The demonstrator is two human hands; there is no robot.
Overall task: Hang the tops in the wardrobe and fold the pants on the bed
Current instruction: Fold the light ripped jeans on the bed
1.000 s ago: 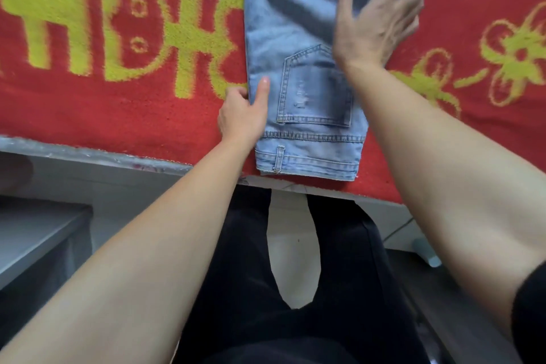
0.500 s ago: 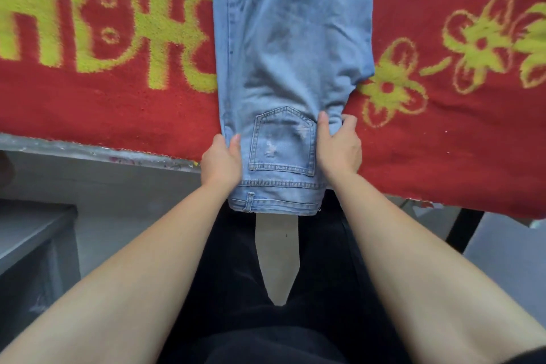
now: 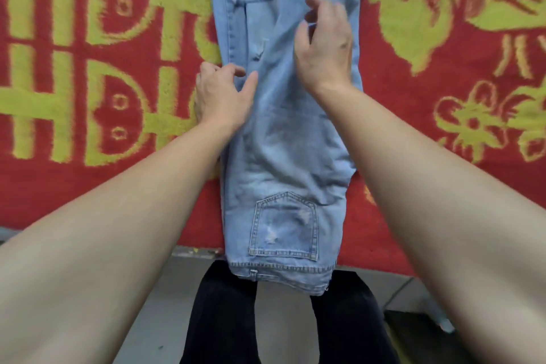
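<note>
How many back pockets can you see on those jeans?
1: the stitched pocket near the waistband end of the jeans, by the red blanket's near edge. The jeans seem folded lengthwise, so a second pocket may be hidden underneath.

Jeans (image 3: 283, 142): denim cloth, matt, faded, creased; frayed threads at the rips, stitched seams.
Bedspread (image 3: 443, 174): thick pile cloth, fuzzy, matt.
Trousers (image 3: 224, 319): dark cloth, matt.

Home bedroom, likely. Bed edge (image 3: 189, 252) draped with plush red blanket (image 3: 103, 192), yellow-green character and flower pattern. Light-blue jeans (image 3: 283, 142) laid out flat on top. Grey tiled floor (image 3: 153, 304) below, around person's black-clad legs (image 3: 224, 319).
</note>
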